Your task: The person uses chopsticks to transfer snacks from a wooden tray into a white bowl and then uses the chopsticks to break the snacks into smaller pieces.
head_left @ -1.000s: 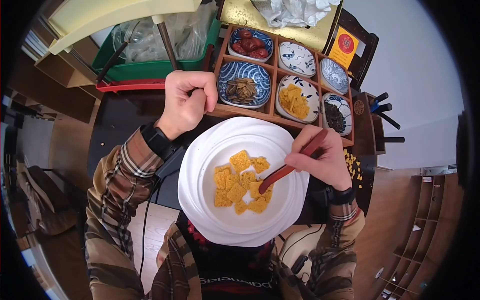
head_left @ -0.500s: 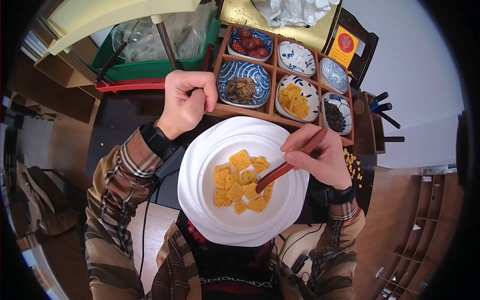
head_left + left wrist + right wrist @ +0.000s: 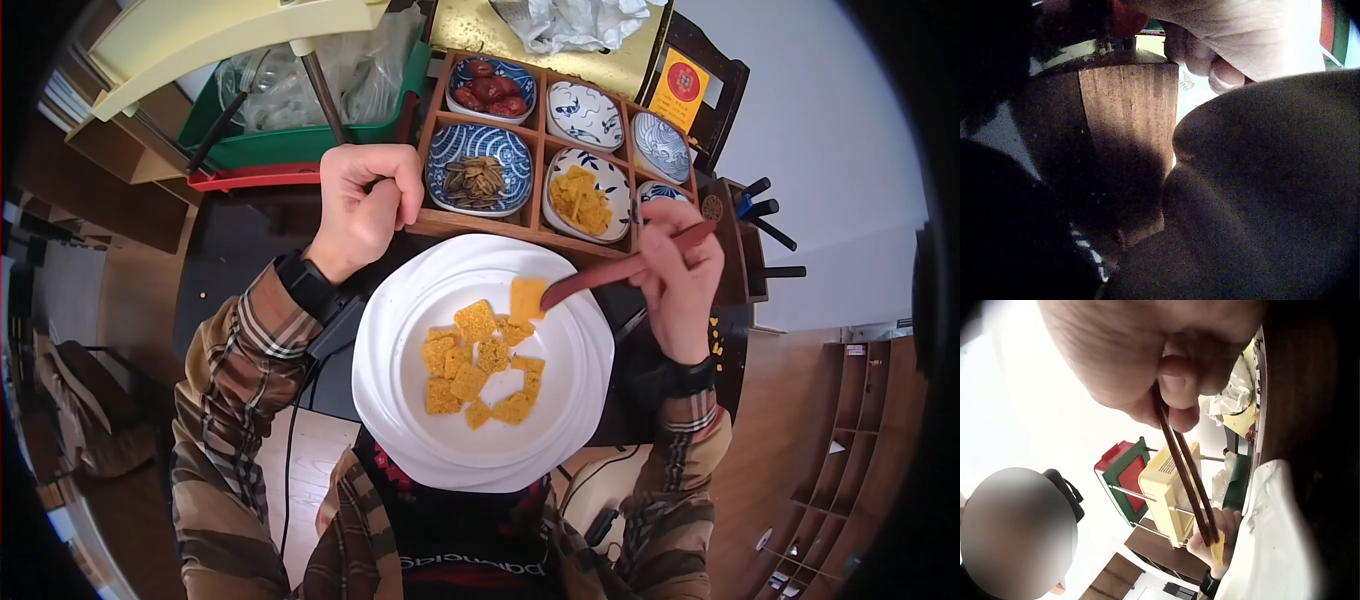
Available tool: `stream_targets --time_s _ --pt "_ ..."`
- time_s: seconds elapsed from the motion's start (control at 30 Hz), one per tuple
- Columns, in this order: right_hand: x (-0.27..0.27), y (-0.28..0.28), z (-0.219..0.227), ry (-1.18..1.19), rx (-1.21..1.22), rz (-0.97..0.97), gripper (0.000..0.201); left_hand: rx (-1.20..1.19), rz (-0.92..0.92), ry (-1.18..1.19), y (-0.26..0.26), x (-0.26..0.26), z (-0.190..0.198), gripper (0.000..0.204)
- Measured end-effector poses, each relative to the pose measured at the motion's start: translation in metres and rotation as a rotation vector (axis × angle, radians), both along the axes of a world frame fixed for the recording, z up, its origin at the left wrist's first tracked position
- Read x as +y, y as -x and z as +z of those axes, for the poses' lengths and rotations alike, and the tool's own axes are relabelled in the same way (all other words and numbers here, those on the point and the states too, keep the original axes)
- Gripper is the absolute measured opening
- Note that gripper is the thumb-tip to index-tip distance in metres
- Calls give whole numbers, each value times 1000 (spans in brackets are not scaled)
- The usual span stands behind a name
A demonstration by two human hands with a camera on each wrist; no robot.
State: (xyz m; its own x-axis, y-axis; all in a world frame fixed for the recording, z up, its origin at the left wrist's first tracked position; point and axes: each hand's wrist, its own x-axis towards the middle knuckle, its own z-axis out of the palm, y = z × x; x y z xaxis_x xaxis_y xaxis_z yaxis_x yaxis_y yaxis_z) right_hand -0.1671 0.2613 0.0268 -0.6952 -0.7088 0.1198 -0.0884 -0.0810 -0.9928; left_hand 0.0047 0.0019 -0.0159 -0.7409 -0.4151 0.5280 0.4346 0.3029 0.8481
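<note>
My right hand (image 3: 680, 275) grips reddish-brown wooden tongs (image 3: 630, 265), whose tips pinch a square yellow cracker (image 3: 528, 298) above the far right part of a white plate (image 3: 385, 400). Seen from the right wrist, the tongs (image 3: 1188, 469) are two slim arms closing on the cracker (image 3: 1218, 550). Several more yellow crackers (image 3: 470, 383) lie in the plate's hollow. My left hand (image 3: 365, 205) is curled like a fist beside the front left corner of a wooden compartment tray (image 3: 490, 228), and nothing shows in it. Closer up, its curled fingers (image 3: 1225, 75) are next to brown wood.
The tray's patterned bowls hold red dates (image 3: 490, 90), striped seeds (image 3: 472, 182) and yellow chips (image 3: 580, 200). A green bin (image 3: 270, 145) with clear plastic stands at back left. Right of the tray is a wooden holder (image 3: 735, 240) with dark handles. Small yellow bits (image 3: 716, 340) lie near the table's right edge.
My right hand has moved right and slightly away, lifting a cracker from the middle of the plate toward its far right part. My left hand stays curled by the tray.
</note>
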Motion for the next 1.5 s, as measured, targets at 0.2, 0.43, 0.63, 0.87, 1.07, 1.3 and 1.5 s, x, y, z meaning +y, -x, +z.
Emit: stream_targets --time_s 0.2,0.43,0.63,0.87,1.07,1.3,1.5 --pt "1 28 -7 238 61 -324 24 0 -26 -60 0 0 0 26" --pt "-1 38 -8 203 148 -467 23 14 -121 -194 2 -4 1 16" --pt "2 38 -13 190 247 -508 15 48 -524 -649 2 -8 8 13" --pt "4 30 -17 246 203 -432 13 55 -651 -762 0 -2 12 13" --pt "4 22 -19 202 211 -288 12 -7 -816 -796 1 -2 13 3" --pt "12 12 -15 8 33 152 14 -44 -793 -796 1 1 16 14" --pt "10 3 -15 41 -47 380 9 6 -787 -837 2 -1 14 6"
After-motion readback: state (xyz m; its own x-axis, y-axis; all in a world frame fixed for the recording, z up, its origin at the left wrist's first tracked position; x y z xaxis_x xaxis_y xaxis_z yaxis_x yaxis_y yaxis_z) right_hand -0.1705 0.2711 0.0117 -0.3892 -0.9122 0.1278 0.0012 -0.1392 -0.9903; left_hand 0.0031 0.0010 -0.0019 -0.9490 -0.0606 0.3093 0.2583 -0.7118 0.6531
